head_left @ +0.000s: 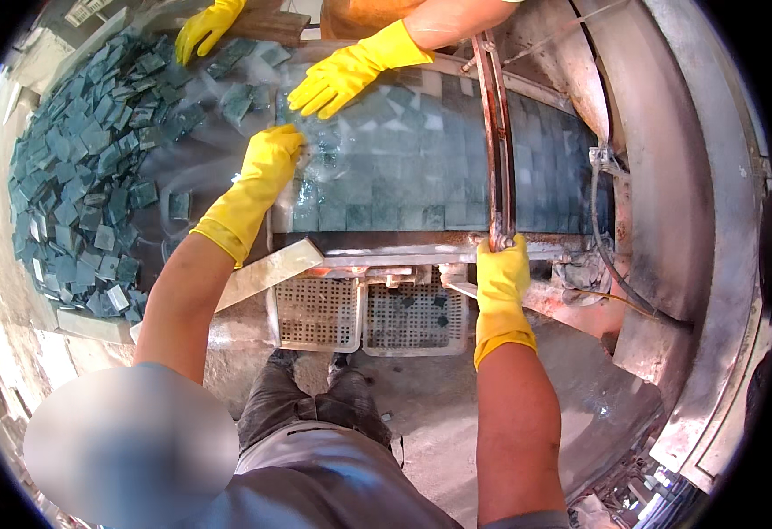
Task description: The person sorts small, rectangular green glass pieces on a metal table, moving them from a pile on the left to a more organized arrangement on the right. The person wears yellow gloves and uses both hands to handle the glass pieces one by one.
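My left hand (pixel 267 163), in a yellow rubber glove, is at the left end of rows of wet green stone tiles (pixel 395 181). Its fingers are curled together, and what lies under them is hidden. At the near edge, my yellow-gloved right hand (pixel 502 273) wraps round the near end of a rusty metal bar (pixel 499 132) that crosses above the tiles. Opposite me, a co-worker's gloved hand (pixel 337 79) is spread over the tiles. The other gloved hand (pixel 205 33) of that person is near loose tiles at the far left.
A large heap of loose green tiles (pixel 77 185) covers the left side. Two perforated plastic crates (pixel 317 317) stand below the near edge, beside a pale board (pixel 267 275). A curved metal guard (pixel 668 176) and a dark hose (pixel 599 212) are at the right.
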Demonstrator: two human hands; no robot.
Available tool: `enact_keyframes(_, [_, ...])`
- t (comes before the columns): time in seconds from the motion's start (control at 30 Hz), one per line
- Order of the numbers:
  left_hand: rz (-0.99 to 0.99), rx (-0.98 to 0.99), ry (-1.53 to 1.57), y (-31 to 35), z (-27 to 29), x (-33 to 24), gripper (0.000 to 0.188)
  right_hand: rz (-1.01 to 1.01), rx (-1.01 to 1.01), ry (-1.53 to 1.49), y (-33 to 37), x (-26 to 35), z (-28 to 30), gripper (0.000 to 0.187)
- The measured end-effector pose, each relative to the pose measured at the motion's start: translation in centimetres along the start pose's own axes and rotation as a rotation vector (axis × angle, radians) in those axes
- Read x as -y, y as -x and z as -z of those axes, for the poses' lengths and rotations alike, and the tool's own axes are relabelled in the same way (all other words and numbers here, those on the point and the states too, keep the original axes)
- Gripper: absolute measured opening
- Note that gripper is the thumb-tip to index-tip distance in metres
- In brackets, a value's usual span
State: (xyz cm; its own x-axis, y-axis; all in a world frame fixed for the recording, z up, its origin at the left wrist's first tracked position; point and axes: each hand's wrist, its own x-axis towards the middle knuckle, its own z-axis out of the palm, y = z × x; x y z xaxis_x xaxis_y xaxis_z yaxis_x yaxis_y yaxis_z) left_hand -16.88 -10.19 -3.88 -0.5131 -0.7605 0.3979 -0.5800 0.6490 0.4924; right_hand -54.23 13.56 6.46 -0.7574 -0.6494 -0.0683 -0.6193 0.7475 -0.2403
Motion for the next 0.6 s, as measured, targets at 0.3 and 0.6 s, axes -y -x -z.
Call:
enact_keyframes(0.3, [0.143,-0.025,0.000,0.2,0.1,-2.3,0.036,0.019,-0.039,0.008,-0.3,-0.7,-0.8,0.045])
enact_keyframes(0.6, [0.079,0.266,-0.495,-4.7,-0.4,-4.1,0.040,0.003,-0.018,-0.006,-0.4,-1.1,-1.0,0.043])
